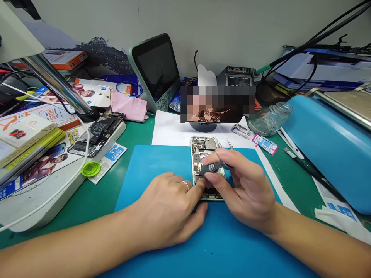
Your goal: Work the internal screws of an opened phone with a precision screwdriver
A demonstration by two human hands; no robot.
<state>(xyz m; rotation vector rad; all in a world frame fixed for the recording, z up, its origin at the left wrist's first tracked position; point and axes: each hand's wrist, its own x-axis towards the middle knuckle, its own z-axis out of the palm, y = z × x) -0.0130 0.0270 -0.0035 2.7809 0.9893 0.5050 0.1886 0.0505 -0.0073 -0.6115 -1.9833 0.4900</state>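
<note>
An opened smartphone (pixel 199 144) lies on the blue mat, its circuit boards and inner parts bare. My left hand (pixel 171 208), with a ring on one finger, rests at its lower left; the index finger presses on the phone and the thumb is by the bottom edge. Between the thumb and fingers of my right hand (pixel 246 185) is a dark grey tool with a ribbed grip (pixel 214 167), lying nearly level above the phone. I cannot make out its working end. Thin metal tips (pixel 228 143) show beyond my right fingers. My hands cover part of the phone's lower half.
The blue mat (pixel 156 158) lies on a green table. At left are another opened phone (pixel 100 133), a green lid (pixel 91 168) and a lamp post (pixel 55 87). A display (pixel 158 63), a partly blurred screen (pixel 214 116) and a glass jar (pixel 269 119) stand behind.
</note>
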